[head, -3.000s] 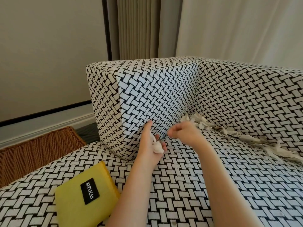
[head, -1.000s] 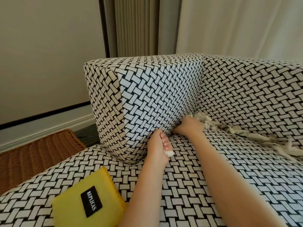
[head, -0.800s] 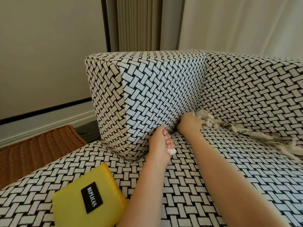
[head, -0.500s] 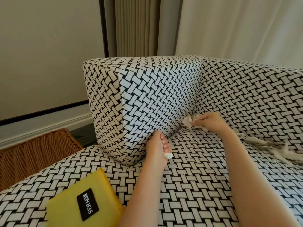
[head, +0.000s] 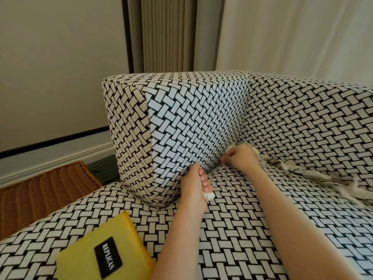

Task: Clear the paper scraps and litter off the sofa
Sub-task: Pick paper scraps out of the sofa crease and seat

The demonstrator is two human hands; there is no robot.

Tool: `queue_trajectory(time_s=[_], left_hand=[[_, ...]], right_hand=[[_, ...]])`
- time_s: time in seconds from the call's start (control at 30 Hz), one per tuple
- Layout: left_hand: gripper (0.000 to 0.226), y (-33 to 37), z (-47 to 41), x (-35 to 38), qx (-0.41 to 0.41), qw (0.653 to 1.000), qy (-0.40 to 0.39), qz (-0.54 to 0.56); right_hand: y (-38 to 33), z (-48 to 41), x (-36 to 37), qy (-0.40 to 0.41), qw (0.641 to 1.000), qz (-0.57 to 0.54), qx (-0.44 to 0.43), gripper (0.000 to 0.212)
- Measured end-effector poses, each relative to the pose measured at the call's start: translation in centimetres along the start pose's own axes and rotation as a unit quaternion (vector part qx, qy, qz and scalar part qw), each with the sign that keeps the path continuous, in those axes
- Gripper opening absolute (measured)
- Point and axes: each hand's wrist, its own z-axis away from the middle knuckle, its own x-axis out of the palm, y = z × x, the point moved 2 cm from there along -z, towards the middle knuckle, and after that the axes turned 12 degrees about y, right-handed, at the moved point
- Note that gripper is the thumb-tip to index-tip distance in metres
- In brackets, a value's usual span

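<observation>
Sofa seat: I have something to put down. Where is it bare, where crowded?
Bare: the seat between the two forearms, and right of the right forearm up to the paper scraps. Crowded: the crease under the backrest, the armrest corner where left hand and right hand work, the yellow cloth at front left.

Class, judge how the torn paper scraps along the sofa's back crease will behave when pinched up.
Probably light and floppy: the paper scraps look thin and ragged. Likely crushable, like the wad gripped in the left hand. Separate shreds may lift piecemeal.
</observation>
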Motion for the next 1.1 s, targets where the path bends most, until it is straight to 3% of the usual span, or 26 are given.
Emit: queue_trajectory(time_s=[0.13,0.3,0.37,0.5,0.63,1.0,1.1], left_hand=[[0.04,-0.1,0.0,-0.1,0.012,1.0,0.005,0.002],[0.041,-0.1,0.1,-0.1,0.015,1.0,0.004,-0.001],[0.04,-0.1,0.0,-0.1,0.018,1.0,0.005,-0.003],[0.04,-0.2,-0.2,0.1,0.021,1.0,0.006,-0.001],[0.039,-0.3,-0.1,0.1,0.024,1.0,0.006,-0.002],[0.039,-0.2,-0.3,0.4,0.033,0.999,0.02,-0.02],[0.038,-0.2,-0.2,0.6,-0.004,1.0,0.002,0.009]], right_hand=[[-1.2,-0.1,1.7,-0.029,0.99,0.138,0.026,0.032],[-2.2,0.1,2.2,0.03,0.979,0.204,0.013,0.022],[-1.5,0.1,1.8,0.032,0.987,0.159,0.006,0.019],[-0.2,0.3,0.4,-0.038,0.998,-0.022,-0.034,0.017],[-0.2,0.7,-0.2,-0.072,0.991,-0.11,0.0,0.019],[-2.4,0.7,2.0,-0.057,0.986,0.148,-0.046,0.021],[-2.4,1.1,2.1,-0.041,0.977,0.191,-0.089,0.018]])
